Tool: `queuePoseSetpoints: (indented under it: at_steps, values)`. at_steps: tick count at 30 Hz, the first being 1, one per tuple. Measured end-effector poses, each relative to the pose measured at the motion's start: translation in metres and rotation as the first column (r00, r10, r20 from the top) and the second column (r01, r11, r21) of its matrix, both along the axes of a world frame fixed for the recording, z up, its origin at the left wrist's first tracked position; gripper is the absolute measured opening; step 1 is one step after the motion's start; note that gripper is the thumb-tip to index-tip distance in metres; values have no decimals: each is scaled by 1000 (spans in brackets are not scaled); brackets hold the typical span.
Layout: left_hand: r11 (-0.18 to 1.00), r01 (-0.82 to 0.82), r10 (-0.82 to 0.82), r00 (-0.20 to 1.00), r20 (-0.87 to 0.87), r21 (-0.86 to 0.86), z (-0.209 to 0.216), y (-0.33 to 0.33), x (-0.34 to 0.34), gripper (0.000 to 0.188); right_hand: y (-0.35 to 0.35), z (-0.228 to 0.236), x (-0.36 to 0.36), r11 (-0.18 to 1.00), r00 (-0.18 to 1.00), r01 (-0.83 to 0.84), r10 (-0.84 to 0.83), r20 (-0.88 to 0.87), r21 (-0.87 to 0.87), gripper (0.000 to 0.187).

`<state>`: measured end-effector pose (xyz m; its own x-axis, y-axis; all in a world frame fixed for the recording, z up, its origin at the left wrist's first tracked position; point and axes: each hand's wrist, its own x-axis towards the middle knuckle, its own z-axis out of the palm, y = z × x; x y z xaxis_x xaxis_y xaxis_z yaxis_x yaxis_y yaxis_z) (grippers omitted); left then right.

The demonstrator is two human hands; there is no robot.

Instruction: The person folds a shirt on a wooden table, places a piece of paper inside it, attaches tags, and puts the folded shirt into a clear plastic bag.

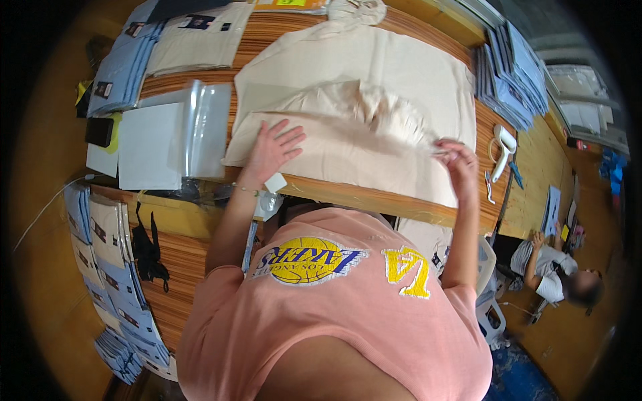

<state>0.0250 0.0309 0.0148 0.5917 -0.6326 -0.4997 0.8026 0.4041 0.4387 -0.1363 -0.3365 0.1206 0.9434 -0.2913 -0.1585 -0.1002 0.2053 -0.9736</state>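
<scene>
Across the striped brown wooden table (257,43), your broad cream cloth garment (414,73) lies spread, rucked through its middle.
In the head view, here's your left hand (277,147), palm down, fingers fanned wide, gripping nothing, resting on the cloth; your right hand (461,164) curls at the ruck's far end, thumb and fingers drawn together, too blurred to tell if it pinches fabric. Best keep that left palm flat as an anchor and draw the creases out evenly, without dragging the lower layer.
</scene>
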Motion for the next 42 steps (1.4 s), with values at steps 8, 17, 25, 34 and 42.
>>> queuePoseSetpoints:
  at_steps: [8,17,25,34,42]
  values:
    - [922,-304,319,948,-23,238,-9,9,-4,38,-10,-47,-48,964,929,251,-265,-258,-87,22]
    - [849,-467,497,865,-74,245,-1,29,-16,39,-21,-100,-79,953,934,100,-189,-304,-285,24]
    - [325,-867,404,488,773,378,89,-15,-19,56,-67,-34,-51,688,897,-273,-71,-436,-673,22]
    - [157,-885,-771,167,614,438,-1,-204,199,57,-216,-109,184,-416,986,92,-86,140,-905,30]
    - [273,-671,-731,322,602,690,19,-185,215,34,-194,-44,177,-500,886,-459,-316,-339,-734,19]
